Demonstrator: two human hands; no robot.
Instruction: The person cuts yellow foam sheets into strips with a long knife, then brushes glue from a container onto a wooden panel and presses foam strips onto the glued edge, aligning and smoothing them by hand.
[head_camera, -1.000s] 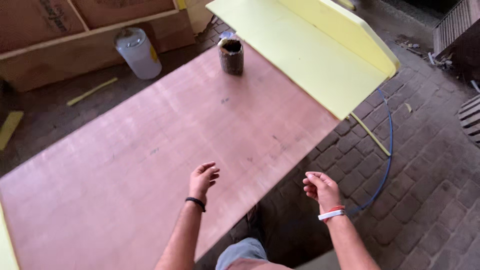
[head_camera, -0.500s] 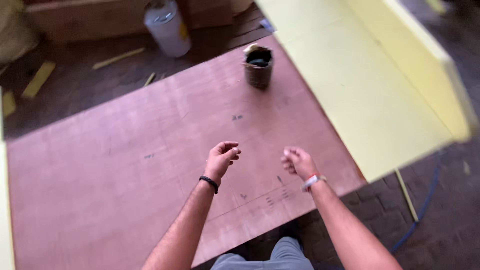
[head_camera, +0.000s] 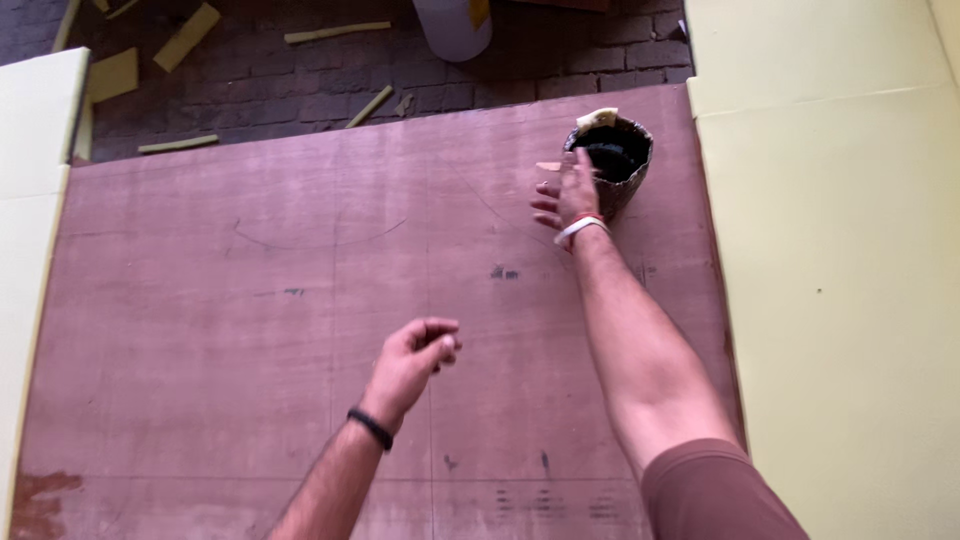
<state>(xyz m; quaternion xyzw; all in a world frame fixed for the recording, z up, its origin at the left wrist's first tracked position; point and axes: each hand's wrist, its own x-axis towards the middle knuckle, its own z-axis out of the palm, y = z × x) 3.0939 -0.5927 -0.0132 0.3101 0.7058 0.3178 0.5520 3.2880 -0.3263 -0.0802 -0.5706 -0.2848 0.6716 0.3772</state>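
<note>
Reaching with the right hand (head_camera: 566, 197), fingers spread open, touching the dark can (head_camera: 612, 160) just beyond; left hand (head_camera: 412, 360) hovering loosely curled, holding nothing.

Right hand (head_camera: 567, 195) far forward on an outstretched arm, fingers spread; left hand (head_camera: 415, 352) lower, loosely curled.

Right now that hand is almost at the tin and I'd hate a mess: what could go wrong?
The dark tin looks open and full of black liquid, near the plywood sheet's far corner. A clumsy grab by the right hand could tip it. A spill might run onto the yellow foam alongside.
</note>
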